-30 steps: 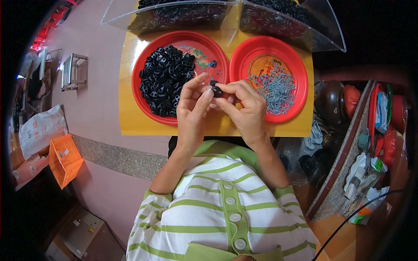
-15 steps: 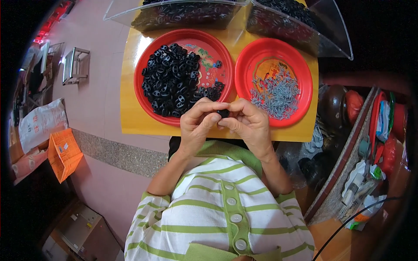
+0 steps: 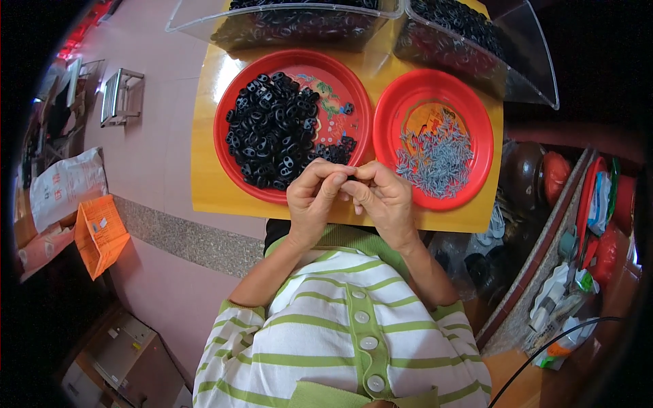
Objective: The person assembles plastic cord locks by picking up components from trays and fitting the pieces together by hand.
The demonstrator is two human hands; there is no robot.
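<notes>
Over the near edge of the yellow table, my left hand point(image 3: 314, 197) and my right hand point(image 3: 385, 202) meet fingertip to fingertip. Between them they pinch a small black plastic piece point(image 3: 352, 177), mostly covered by the fingers. Just beyond my left hand lies a round red tray point(image 3: 223, 153) heaped with black two-holed plastic pieces point(image 3: 269, 129), with smaller black parts point(image 3: 337, 149) at its right side. A second red tray point(image 3: 384, 102), beside my right hand, holds many small grey metal pins or screws point(image 3: 439, 160); I cannot tell which.
Two clear bins, one at the back point(image 3: 299, 30) and one at the back right point(image 3: 456, 51), hold more black pieces. A metal stool point(image 3: 117, 98) stands on the floor to the left. Bags and jars crowd the right side, where a black cable point(image 3: 527, 364) runs.
The fingertips have closed further around the black piece, so less of it shows. Trays and table sit slightly lower in the picture. Both hands still hold together.
</notes>
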